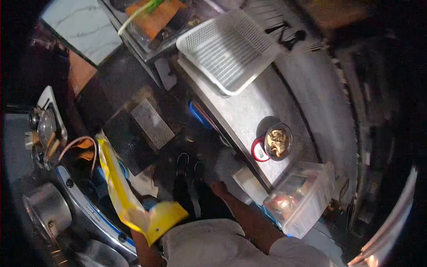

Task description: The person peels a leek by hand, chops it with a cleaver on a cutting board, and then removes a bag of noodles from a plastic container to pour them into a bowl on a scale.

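A yellow and white bag (116,184) stretches over my left forearm, its lower end folded and slightly blurred. My left hand is hidden behind this bag, so its fingers cannot be made out. To the right of my dark-clad legs, my right hand (218,188) hangs low with its fingers curled in and nothing visible in them. The right forearm runs down toward a light shirt. Beside that arm is a clear plastic bin (307,209) with red and white items inside.
A white perforated basket (229,49) rests on the pale counter (242,120). Farther along are a bowl of pale food pieces (279,141) and a red-rimmed item (259,150). At left are a stove (91,211) and metal pot (49,209). A grate (152,123) lies on the dark floor.
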Demonstrator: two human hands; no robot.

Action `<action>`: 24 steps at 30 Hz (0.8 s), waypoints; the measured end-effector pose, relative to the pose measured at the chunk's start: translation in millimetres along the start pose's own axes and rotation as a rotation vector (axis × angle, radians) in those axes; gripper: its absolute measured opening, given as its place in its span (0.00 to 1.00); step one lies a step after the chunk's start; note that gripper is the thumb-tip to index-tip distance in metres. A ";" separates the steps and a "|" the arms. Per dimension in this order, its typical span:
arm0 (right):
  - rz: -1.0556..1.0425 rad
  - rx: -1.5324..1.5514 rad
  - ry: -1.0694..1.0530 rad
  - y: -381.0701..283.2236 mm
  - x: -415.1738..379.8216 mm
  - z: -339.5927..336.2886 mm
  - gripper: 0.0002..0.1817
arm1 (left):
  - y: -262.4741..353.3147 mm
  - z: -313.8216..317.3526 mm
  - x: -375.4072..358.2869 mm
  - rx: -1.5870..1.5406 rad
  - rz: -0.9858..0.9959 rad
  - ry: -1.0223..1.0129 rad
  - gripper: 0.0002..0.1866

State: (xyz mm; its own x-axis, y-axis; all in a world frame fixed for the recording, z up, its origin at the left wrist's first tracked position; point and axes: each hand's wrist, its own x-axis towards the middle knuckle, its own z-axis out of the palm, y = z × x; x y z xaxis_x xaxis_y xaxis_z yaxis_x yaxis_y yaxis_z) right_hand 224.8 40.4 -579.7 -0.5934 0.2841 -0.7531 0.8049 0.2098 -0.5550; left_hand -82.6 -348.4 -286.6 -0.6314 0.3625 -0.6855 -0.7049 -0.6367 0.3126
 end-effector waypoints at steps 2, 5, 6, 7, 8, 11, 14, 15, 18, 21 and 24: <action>-0.100 -0.005 -0.124 24.8 30.1 -0.8 0.11 | -37.1 -39.8 -13.1 0.005 -0.029 0.101 0.29; -0.142 -0.284 -0.180 12.2 94.5 -14.5 0.10 | -86.6 -98.8 -1.5 -0.001 -0.089 0.231 0.29; -0.087 -0.429 -0.155 -3.8 123.9 -19.4 0.10 | -99.9 -116.7 8.0 0.000 -0.100 0.268 0.29; -0.034 -0.546 -0.147 -19.4 157.4 -19.2 0.10 | -113.9 -137.9 20.5 -0.003 -0.114 0.302 0.29; 0.020 -0.650 -0.162 -32.9 191.1 -14.7 0.10 | -127.2 -155.2 32.4 -0.012 -0.125 0.334 0.29; -0.315 -1.127 0.051 48.9 327.2 46.0 0.10 | -168.0 -211.8 92.2 -0.017 -0.174 0.376 0.29; -0.155 -0.525 0.157 -7.8 381.3 64.7 0.11 | -218.9 -270.8 170.3 -0.001 -0.246 0.408 0.29; -0.141 -0.197 0.348 9.0 408.6 84.1 0.12 | -233.2 -288.0 202.5 0.004 -0.263 0.408 0.29; -0.318 -0.557 0.318 48.9 496.5 116.4 0.15 | -266.9 -328.9 297.9 0.047 -0.299 0.394 0.29; -0.135 -0.684 0.218 49.9 542.0 139.1 0.13 | -294.6 -356.4 391.7 0.073 -0.329 0.358 0.29; -0.143 -0.656 0.341 61.1 569.9 159.6 0.14 | -302.0 -381.1 430.8 0.082 -0.314 0.342 0.29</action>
State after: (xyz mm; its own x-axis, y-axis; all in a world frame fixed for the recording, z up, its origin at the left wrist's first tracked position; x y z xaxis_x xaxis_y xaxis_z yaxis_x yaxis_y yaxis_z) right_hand -64.2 65.8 -1099.2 -0.7453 0.4638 -0.4790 0.6179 0.7503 -0.2349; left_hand -18.6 -259.3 -926.9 -0.2507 0.2752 -0.9281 -0.8765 -0.4716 0.0969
